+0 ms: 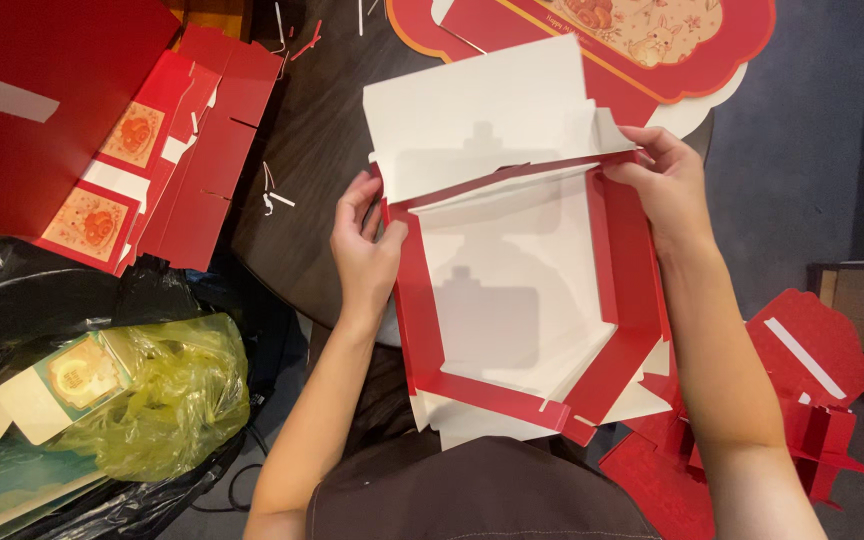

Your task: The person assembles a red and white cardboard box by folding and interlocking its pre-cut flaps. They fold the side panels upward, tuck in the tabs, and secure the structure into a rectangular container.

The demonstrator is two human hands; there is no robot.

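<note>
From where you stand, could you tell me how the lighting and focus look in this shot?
Head view: sharp and evenly lit on the red-and-white box, with a soft shadow across its white floor; the left hand and right hand are crisp; the black bag lies dim.

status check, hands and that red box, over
Left hand and right hand grip opposite sides of the half-folded red box. White flap stands open. Nothing between them.

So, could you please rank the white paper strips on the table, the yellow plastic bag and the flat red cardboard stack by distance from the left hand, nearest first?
1. White paper strips, on the dark table just left of the left hand.
2. Flat red cardboard stack, farther left and up.
3. Yellow plastic bag, lower left, on the black bags.
</note>
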